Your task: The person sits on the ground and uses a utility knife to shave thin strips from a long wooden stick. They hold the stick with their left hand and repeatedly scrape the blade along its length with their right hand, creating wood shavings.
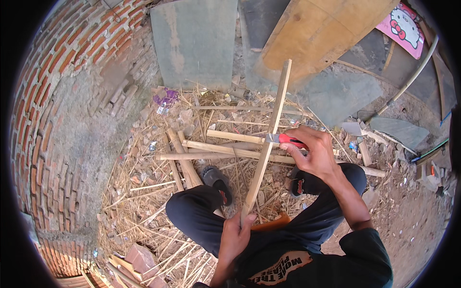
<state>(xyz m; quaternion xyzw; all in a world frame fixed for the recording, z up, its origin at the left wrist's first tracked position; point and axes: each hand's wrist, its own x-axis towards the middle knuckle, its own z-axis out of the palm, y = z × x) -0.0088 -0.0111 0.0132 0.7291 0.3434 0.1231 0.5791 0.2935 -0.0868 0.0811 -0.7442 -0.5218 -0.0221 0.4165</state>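
My left hand (235, 236) is closed around the lower end of a long, pale bamboo strip (260, 175), which slants up and away from my lap. In my right hand (315, 152) is a utility knife (294, 141) with a red and black handle. Its short grey blade lies against the strip, a little above mid-length. Beneath the strip, several bamboo pieces (218, 148) lie crosswise on the ground between and beyond my feet. Where exactly the blade edge meets the strip is too small to tell.
Straw and shavings (144, 192) litter the ground around my legs. A brick wall (57, 144) rises at the left. Grey sheets (194, 45) and a tan board (321, 33) lean at the far side. A brick block (141, 261) lies at the lower left.
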